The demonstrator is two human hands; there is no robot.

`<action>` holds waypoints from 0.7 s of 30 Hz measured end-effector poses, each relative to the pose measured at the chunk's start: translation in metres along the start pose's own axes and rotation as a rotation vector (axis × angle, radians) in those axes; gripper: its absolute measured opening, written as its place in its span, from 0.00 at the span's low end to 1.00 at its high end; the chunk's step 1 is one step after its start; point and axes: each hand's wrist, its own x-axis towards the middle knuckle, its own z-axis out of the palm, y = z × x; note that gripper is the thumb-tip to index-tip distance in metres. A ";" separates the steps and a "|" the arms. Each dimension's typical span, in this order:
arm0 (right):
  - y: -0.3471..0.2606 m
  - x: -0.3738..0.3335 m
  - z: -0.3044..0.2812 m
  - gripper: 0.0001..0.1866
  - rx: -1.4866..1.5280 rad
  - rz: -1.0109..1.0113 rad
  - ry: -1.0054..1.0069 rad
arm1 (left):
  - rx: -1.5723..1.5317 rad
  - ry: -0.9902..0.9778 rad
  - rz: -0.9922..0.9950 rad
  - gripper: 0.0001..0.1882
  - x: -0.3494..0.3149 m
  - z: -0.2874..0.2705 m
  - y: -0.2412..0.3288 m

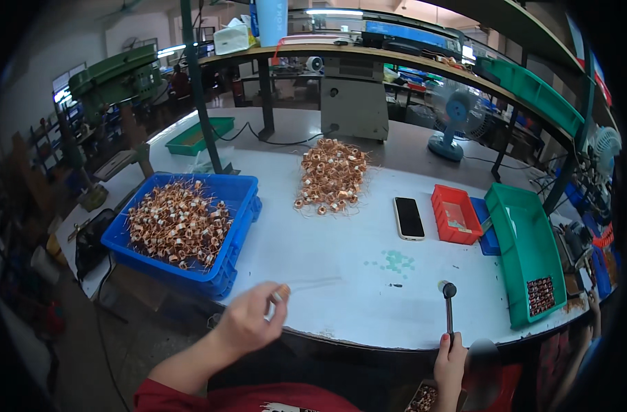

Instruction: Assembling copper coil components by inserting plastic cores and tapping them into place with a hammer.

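My left hand is over the near edge of the white table, its fingers pinching a small copper-wire coil. Two pale wire leads, blurred, stretch rightward from the coil. My right hand grips a thin dark-handled tool with a round black head, its exact kind unclear. That head is at the tabletop, beside a small pale piece. Between my hands, farther in, are scattered pale green chips and a tiny dark piece. A heap of copper coils lies mid-table.
A blue bin full of coils stands at left. To the right are a phone, a red tray and a long green tray with dark parts. Behind are a fan, grey machine and shelf. Another person's hand shows far right.
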 end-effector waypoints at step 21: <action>-0.005 0.009 0.026 0.18 -0.259 -0.011 0.145 | 0.991 -0.008 -0.587 0.09 0.055 -0.092 -0.249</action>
